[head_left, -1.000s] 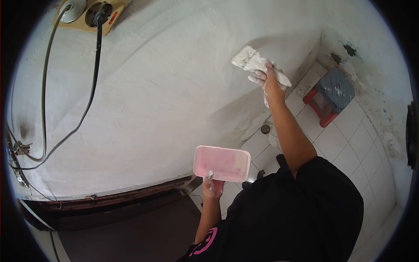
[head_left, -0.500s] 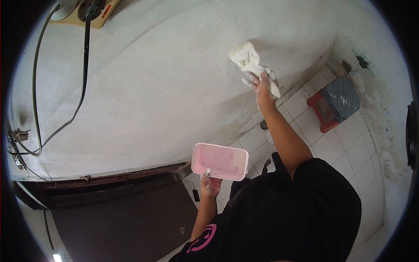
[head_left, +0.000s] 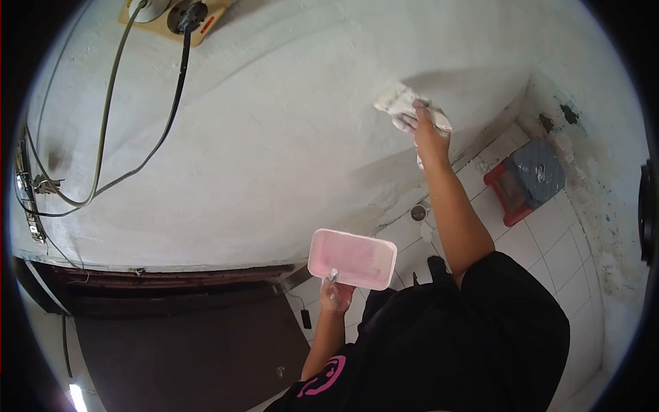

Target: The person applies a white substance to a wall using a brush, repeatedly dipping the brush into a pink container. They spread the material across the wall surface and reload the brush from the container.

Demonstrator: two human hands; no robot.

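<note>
My right hand (head_left: pixel 429 134) grips a wide paintbrush (head_left: pixel 398 101) smeared with white paint, its bristles pressed against the white wall (head_left: pixel 274 137). My left hand (head_left: pixel 336 294) holds a pink plastic tray (head_left: pixel 352 258) by its near edge, level, below the brush and apart from the wall. Both hands are spattered with white paint.
A power strip (head_left: pixel 175 15) with two cables (head_left: pixel 137 165) hangs high on the wall at the left. A red and grey stool (head_left: pixel 525 178) stands on the white tiled floor (head_left: pixel 549 254) by the corner. A floor drain (head_left: pixel 418 212) sits at the wall's foot. A dark panel (head_left: pixel 178 343) lies lower left.
The brush has moved slightly right and down along the wall, now lying flatter against it. The tray stays in my left hand, barely shifted. The view has swung a little.
</note>
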